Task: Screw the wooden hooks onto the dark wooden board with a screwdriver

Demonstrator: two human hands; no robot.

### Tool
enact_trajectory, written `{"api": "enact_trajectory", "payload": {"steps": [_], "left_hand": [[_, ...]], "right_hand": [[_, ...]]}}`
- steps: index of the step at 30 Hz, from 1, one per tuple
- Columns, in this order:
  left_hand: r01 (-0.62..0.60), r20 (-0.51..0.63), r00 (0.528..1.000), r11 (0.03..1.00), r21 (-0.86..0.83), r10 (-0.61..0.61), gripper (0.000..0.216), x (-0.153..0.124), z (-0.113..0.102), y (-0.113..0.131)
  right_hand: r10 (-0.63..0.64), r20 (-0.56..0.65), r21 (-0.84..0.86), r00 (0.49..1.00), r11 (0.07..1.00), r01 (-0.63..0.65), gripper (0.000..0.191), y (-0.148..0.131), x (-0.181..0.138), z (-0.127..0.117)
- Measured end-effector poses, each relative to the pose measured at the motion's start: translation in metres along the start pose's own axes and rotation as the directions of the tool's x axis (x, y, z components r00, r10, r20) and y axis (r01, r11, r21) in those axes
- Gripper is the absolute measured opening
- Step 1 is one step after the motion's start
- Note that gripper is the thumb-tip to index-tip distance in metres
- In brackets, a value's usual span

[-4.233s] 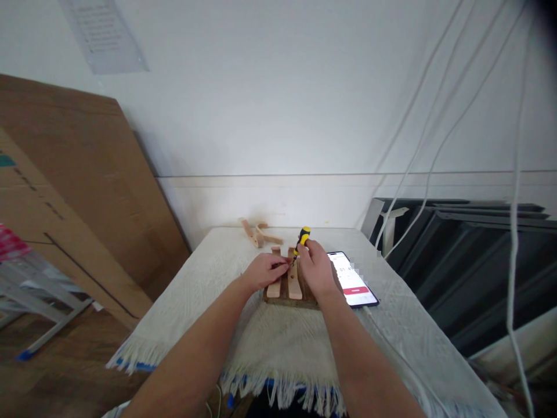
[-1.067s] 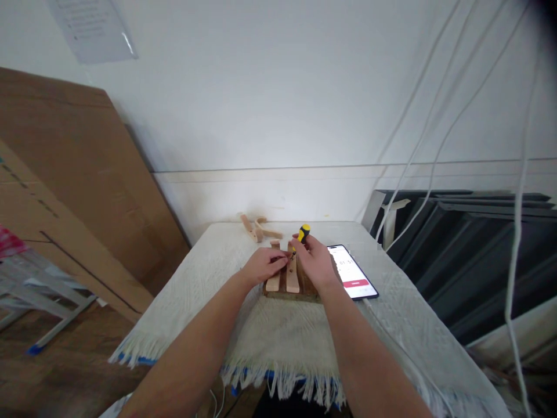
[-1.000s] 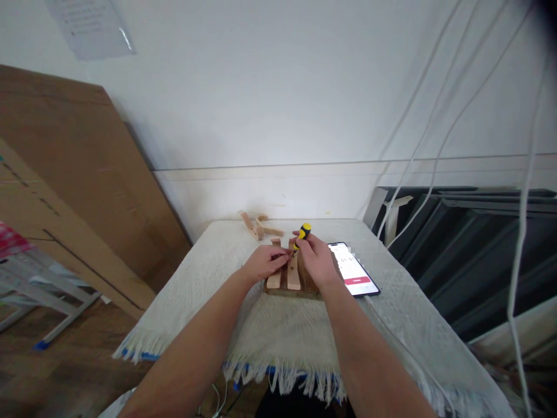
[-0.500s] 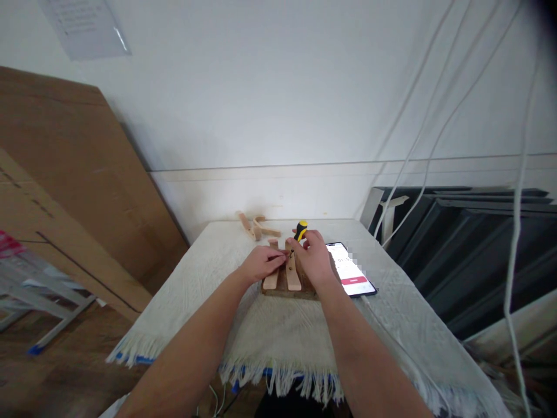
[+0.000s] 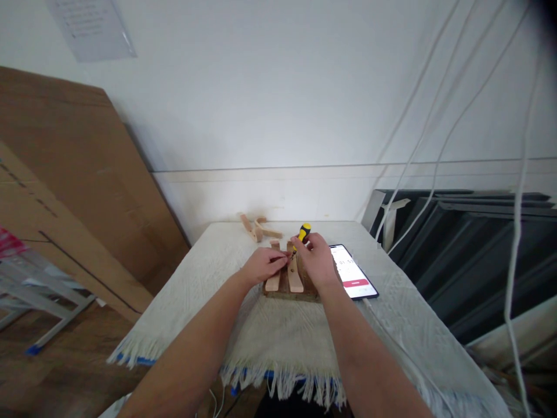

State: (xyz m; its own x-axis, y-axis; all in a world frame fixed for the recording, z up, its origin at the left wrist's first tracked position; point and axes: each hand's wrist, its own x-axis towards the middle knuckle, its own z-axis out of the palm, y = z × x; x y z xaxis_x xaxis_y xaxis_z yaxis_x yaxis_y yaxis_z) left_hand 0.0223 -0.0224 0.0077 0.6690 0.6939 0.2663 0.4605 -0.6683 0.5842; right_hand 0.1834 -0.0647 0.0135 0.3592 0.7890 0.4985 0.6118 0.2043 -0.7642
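A dark wooden board (image 5: 282,290) with pale wooden slats on it lies on a small table under a white fringed cloth (image 5: 278,337). My right hand (image 5: 317,264) is closed round a yellow and black screwdriver (image 5: 302,233), tilted, with its tip down at a slat. My left hand (image 5: 263,266) rests on the slats with fingertips pinched right beside the screwdriver's tip; what they hold is too small to make out.
A phone (image 5: 353,277) with a lit screen lies to the right of the board. Loose pale wooden pieces (image 5: 257,227) lie at the table's far edge. Large cardboard sheets (image 5: 73,191) lean on the left wall. White cables (image 5: 435,116) hang at the right above dark panels (image 5: 478,249).
Both hands stay at the board; the screwdriver handle shifts slightly as my right hand works it. The view sways a little.
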Motion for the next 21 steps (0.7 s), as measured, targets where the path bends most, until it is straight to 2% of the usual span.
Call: {"api": "enact_trajectory", "payload": {"steps": [8, 14, 21], "left_hand": [[-0.006, 0.009, 1.0, 1.0, 0.019, 0.006, 0.032, -0.0007, -0.0021, 0.001], [-0.003, 0.002, 1.0, 1.0, 0.005, 0.003, 0.033, -0.0006, -0.0004, -0.0013], [0.012, -0.002, 1.0, 1.0, 0.003, -0.012, 0.032, 0.0004, -0.0002, 0.0005]], "right_hand": [[0.125, 0.116, 0.029, 0.985, 0.991, -0.13, 0.042, -0.0077, -0.0022, -0.0052], [0.127, 0.112, 0.086, 0.985, 0.987, -0.137, 0.042, -0.0061, -0.0021, -0.0037], [0.053, 0.141, 0.161, 0.989, 0.984, -0.076, 0.03, -0.0078, -0.0037, -0.0041]]}}
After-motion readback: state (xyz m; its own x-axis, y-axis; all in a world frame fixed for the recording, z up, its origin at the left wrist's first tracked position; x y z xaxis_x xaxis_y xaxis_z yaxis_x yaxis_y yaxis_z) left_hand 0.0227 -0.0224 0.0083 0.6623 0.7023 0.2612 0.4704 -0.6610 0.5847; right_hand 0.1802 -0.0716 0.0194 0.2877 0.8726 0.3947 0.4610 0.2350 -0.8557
